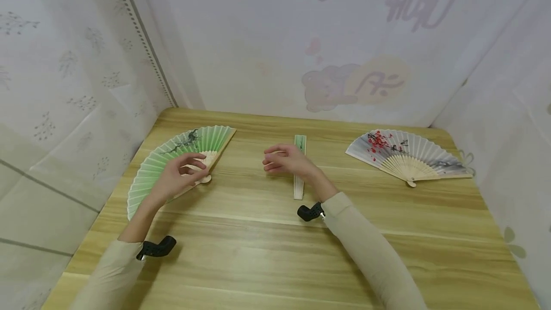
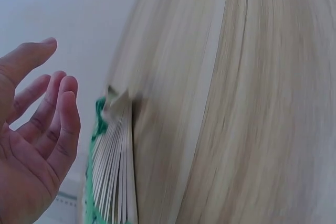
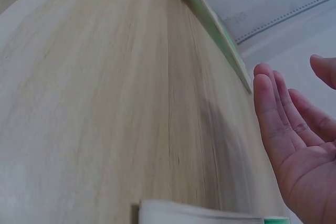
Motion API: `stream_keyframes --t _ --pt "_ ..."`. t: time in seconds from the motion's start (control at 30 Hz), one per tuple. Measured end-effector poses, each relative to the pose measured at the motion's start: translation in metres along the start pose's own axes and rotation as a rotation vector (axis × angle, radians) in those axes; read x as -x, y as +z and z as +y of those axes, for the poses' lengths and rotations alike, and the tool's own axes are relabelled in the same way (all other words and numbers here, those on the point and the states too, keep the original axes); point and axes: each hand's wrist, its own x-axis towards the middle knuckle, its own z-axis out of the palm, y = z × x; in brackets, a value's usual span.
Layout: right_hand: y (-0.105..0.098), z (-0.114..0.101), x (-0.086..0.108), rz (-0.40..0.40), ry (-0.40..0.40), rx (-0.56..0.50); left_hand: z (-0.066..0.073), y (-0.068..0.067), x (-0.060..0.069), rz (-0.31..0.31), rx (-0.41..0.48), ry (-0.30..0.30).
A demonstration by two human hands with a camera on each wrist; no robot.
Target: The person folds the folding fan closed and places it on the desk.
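An unfolded green fan [image 1: 150, 176] with a dark branch print lies at the left of the table. Over its ribs hovers my left hand [image 1: 174, 178], fingers loosely bent and holding nothing; the left wrist view shows this hand [image 2: 39, 129] beside the fan's ribs [image 2: 113, 166]. A folded fan [image 1: 299, 188] with a green upper part lies upright in the head view, at the middle. My right hand [image 1: 290, 161] is above it, relaxed and empty, covering part of it. In the right wrist view, the hand's fingers [image 3: 270, 103] are apart from the folded fan [image 3: 199, 214].
Another unfolded fan [image 1: 413, 154], grey and white with red blossoms, lies at the right of the wooden table [image 1: 258, 262]. Pale printed curtains [image 1: 241, 37] hang behind and on both sides of the table. A black device is on each wrist.
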Motion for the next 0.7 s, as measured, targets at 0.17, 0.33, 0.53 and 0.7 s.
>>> stream_keyframes --t 0.17,0.33,0.53,0.7 --pt "0.008 0.0 -0.005 -0.011 0.011 -0.012 -0.003 -0.013 0.008 0.026 -0.035 0.012" --pt "0.017 0.002 -0.011 -0.023 0.024 -0.018 -0.01 -0.024 0.02 0.064 -0.075 0.013" --pt "0.027 0.006 -0.018 -0.021 0.032 -0.046 -0.017 -0.037 0.032 0.085 -0.088 0.014" --pt "0.037 0.01 -0.024 -0.007 0.058 -0.089 -0.021 -0.045 0.042 0.092 -0.093 0.005"
